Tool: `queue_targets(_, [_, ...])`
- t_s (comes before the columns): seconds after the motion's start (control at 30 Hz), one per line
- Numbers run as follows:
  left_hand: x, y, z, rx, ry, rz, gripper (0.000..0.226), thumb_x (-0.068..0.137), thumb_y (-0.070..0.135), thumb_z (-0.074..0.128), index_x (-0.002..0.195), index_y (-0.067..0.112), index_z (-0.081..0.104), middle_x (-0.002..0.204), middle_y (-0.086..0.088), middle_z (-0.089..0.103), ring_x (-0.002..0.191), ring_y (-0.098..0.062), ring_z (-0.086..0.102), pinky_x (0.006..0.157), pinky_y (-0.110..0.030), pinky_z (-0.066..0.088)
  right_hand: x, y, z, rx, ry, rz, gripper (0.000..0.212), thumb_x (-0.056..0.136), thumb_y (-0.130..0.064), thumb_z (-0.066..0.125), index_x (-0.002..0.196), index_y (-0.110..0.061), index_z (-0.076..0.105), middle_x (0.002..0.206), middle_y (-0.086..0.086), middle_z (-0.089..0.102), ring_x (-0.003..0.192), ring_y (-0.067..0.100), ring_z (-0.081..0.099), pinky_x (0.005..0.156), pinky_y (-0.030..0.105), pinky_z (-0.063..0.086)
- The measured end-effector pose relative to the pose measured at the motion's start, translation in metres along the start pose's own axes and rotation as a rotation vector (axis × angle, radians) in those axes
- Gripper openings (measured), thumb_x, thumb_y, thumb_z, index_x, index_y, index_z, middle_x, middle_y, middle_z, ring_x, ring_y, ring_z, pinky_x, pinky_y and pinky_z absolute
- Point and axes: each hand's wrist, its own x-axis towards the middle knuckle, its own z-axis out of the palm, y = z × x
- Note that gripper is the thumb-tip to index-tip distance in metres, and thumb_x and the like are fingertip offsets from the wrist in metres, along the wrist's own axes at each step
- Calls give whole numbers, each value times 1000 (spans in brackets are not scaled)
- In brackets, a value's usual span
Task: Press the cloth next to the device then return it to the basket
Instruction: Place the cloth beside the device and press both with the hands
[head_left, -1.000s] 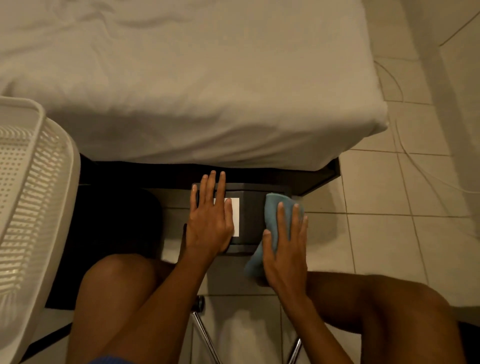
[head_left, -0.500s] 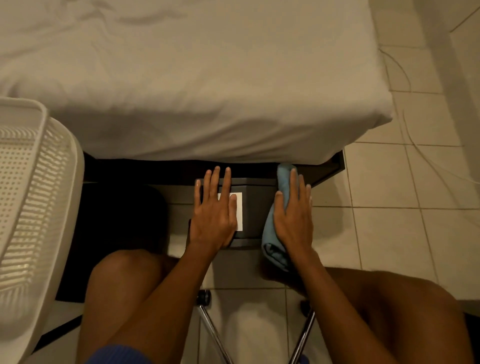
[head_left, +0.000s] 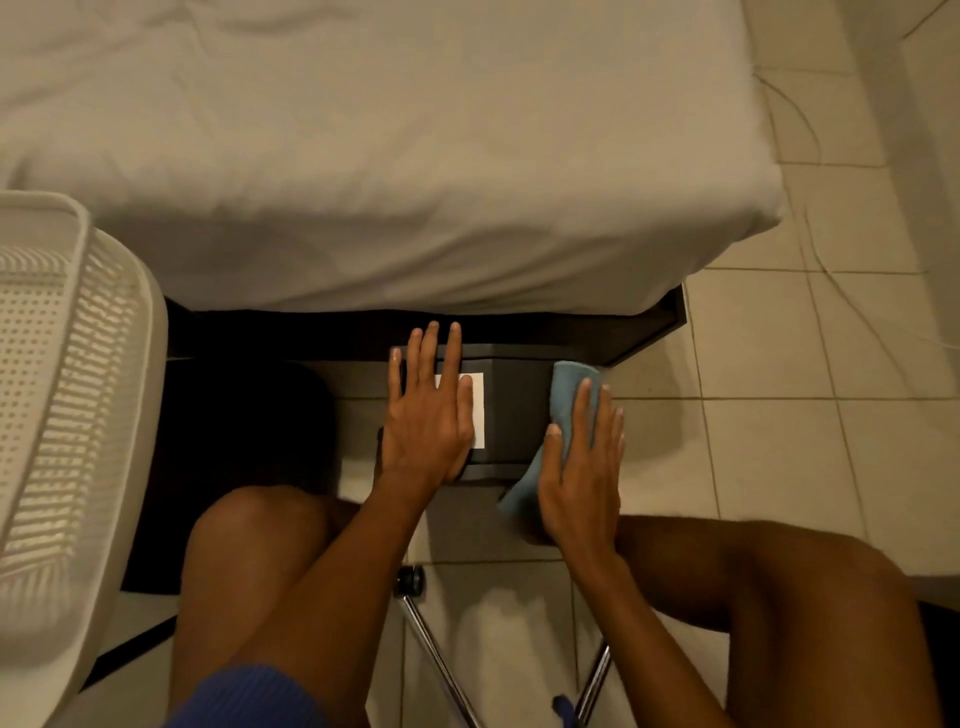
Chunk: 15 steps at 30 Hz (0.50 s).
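A dark box-shaped device with a white label stands on the floor just under the bed's edge. My left hand lies flat on its top, fingers spread, covering part of the label. A light blue cloth hangs along the device's right side. My right hand lies flat on the cloth with fingers extended, pressing it against that side; the cloth's top and lower left corner stick out from under the hand. A white perforated plastic basket stands at the far left.
A bed with a white sheet fills the upper view, on a dark frame. My bare knees flank the device. Chrome chair legs and a caster sit below. A thin cable runs over the tiled floor at right.
My right hand slid the cloth forward along the device's right side, then back toward me and slightly lower. My left hand stayed flat on the device's top.
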Motion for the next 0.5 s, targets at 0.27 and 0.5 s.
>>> queue_targets(0.27, [0, -2, 2, -20, 9, -1, 60, 103, 38, 20, 156, 22, -1, 165, -7, 1, 152, -19, -4, 124, -46, 4, 14, -18, 8, -121, 72, 20, 63, 104, -44, 25, 159, -21, 6, 168, 4, 5, 154, 25, 1, 125, 48, 10])
queue_targets(0.5, [1, 0, 2, -69, 2, 5, 58, 103, 38, 21, 156, 26, 0, 165, -5, 1, 152, -18, -6, 124, -47, 3, 48, -29, 11, -278, 43, -157, 66, 102, -42, 33, 159, -22, 6, 168, 5, 2, 154, 26, -2, 125, 50, 8])
